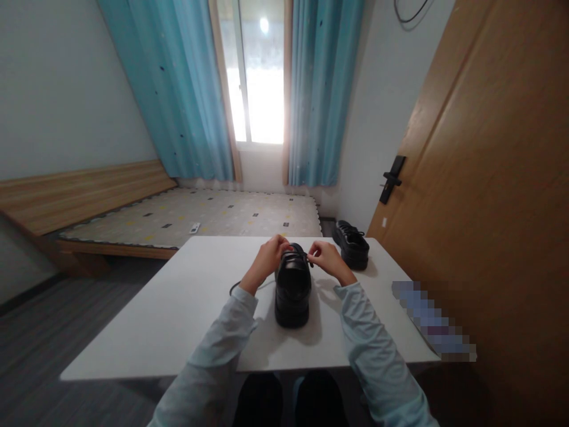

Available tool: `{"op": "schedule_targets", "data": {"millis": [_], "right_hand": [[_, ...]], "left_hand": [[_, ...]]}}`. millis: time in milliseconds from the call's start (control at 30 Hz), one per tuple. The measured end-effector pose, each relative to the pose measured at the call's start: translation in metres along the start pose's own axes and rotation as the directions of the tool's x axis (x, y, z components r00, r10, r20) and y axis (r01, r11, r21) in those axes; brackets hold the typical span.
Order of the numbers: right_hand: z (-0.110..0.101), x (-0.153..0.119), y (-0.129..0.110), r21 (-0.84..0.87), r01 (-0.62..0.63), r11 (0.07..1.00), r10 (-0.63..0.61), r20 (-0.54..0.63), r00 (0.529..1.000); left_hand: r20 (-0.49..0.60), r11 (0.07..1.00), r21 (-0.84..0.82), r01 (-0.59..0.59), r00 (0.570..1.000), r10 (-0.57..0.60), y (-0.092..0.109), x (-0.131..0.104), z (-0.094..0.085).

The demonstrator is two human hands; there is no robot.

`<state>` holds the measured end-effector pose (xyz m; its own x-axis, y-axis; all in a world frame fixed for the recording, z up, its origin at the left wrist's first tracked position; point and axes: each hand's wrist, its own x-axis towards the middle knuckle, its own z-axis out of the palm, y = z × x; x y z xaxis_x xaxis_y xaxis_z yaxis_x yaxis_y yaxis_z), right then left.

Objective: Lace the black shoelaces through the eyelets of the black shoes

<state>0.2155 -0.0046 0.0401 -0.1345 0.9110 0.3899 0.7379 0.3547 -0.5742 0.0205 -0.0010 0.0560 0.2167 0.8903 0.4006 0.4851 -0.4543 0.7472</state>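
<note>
A black shoe [292, 293] stands upright in the middle of the white table [178, 332], its heel toward me. On its left side, my left hand [271, 256] is closed at the laces near the front, fingertips pinched together on a lace. Across from it, my right hand [326, 257] pinches a dark lace at the shoe's right side. One dark lace end curves out onto the table beneath my left wrist. A second black shoe [353, 244], laced, stands at the table's back right, beyond my right hand.
A blurred bluish item [429, 320] lies along the table's right edge, beside the wooden door [498, 196]. Behind the table is a bed [222, 213] with a small white object [194, 228] on it. My knees are under the near edge.
</note>
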Motion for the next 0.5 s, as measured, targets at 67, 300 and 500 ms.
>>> {"op": "schedule_targets", "data": {"millis": [67,300,500], "right_hand": [[0.000,0.000,0.000,0.026,0.012,1.000,-0.011,-0.023,1.000],[0.000,-0.002,0.007,0.197,0.049,0.979,-0.052,0.012,0.999],[0.004,-0.004,-0.011,0.182,0.071,0.981,-0.061,-0.060,0.996]], "left_hand": [[-0.020,0.990,-0.138,0.030,0.999,-0.034,-0.007,0.003,-0.001],[0.000,0.856,-0.503,0.117,0.991,-0.135,-0.017,0.002,-0.010],[-0.039,0.696,-0.708,0.125,0.976,-0.215,-0.028,0.002,-0.014]]}}
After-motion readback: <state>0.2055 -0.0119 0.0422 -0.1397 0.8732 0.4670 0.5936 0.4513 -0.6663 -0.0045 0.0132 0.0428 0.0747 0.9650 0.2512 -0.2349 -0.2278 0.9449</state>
